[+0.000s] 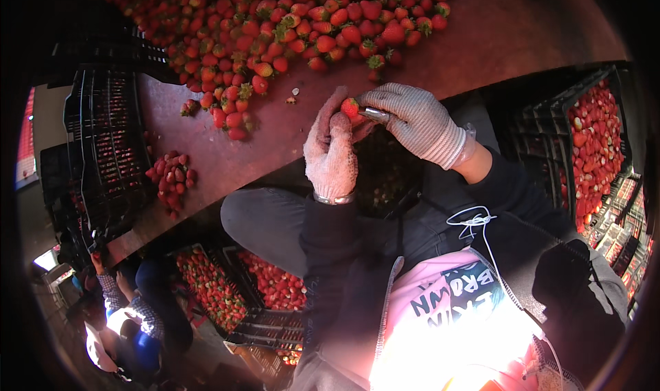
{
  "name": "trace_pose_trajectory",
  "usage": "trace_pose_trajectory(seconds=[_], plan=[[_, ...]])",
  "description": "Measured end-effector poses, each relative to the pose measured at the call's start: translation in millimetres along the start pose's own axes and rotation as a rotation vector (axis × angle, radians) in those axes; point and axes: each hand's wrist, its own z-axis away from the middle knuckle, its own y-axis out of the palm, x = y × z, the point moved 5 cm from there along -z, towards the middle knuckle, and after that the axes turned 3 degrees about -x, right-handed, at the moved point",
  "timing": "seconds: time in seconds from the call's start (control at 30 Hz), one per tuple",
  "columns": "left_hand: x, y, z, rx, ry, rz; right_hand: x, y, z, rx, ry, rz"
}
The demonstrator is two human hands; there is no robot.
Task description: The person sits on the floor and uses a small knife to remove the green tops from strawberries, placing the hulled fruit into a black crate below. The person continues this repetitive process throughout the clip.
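A single red strawberry (pixel 350 107) sits between the fingers and thumb of my left hand (pixel 332 156), which wears a pink-stained knit glove. In my right hand (pixel 420 124), gloved in grey-white knit, is a small metal tool (pixel 375 115) whose near end meets the strawberry's right side. Its exact kind cannot be made out, since the fingers cover most of it. Both hands are at the front edge of a reddish table (pixel 268 149). Beyond them spreads a large heap of strawberries (pixel 309 30), many with green caps on.
Black plastic crates (pixel 103 133) stand at the table's left end, near a small pile of capless strawberries (pixel 172 179). A full crate of strawberries (pixel 595 143) is on the right. Filled crates (pixel 211 288) sit below left, beside another person (pixel 129 319). A white cable (pixel 487 236) hangs across my front.
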Motion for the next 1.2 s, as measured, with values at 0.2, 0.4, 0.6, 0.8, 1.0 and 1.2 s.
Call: trace_pose_trajectory(seconds=[0.2, 0.4, 0.6, 0.8, 1.0, 1.2], plan=[[-5, 0, 6, 0.085, 0.092, -0.108, 3, -3, 3, 0.055, -0.031, -0.043], [-9, 2, 11, 0.149, 0.194, -0.215, 8, -3, 1, 0.053, 0.035, 0.066], [-17, -3, 10, -0.026, -0.255, 0.707, -16, 1, 15, 0.364, 0.746, -1.036], [-50, -38, 4, -0.424, 0.137, 0.569, -17, -11, 6, 0.296, 0.236, -0.174], [-39, -44, 3, -0.333, 0.036, -0.169, -8, 34, -21, 0.114, -0.084, 0.341], [-12, -20, 1, -0.016, -0.157, 0.114, -8, 32, -19, 0.079, 0.181, -0.268]])
